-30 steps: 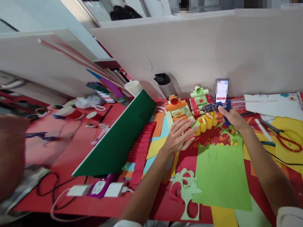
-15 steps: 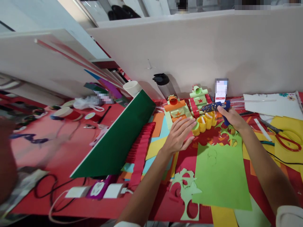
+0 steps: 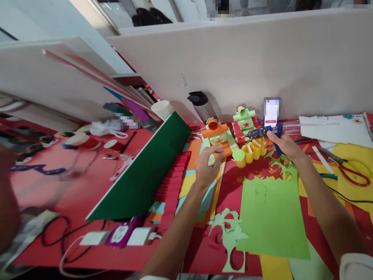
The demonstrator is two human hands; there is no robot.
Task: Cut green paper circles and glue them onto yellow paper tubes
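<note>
My right hand (image 3: 285,146) is wrapped round a blue patterned hot glue gun (image 3: 259,132), its nozzle pointing left. Below the nozzle stands a row of short yellow paper rolls (image 3: 249,153). A light green paper disc (image 3: 239,154) covers the top of the leftmost roll. My left hand (image 3: 207,165) is left of that roll, in front of an orange and green paper figure (image 3: 215,132) with a star. Its fingers are bent, with a gap between thumb and fingertips; I see nothing held. A second paper figure (image 3: 245,118), green and red, stands behind the glue gun.
Green paper (image 3: 274,217) and a cut-out scrap (image 3: 231,233) lie in front. Red-handled scissors (image 3: 354,173) rest on yellow sheets at right. A dark green board (image 3: 145,175) leans at left beside a power strip (image 3: 121,232). A phone (image 3: 272,112) and bottle (image 3: 202,105) stand behind.
My left hand has drawn back leftward from the leftmost yellow roll, and its fingers have bent. The green disc on that roll now shows fully. My right hand and the glue gun have barely moved.
</note>
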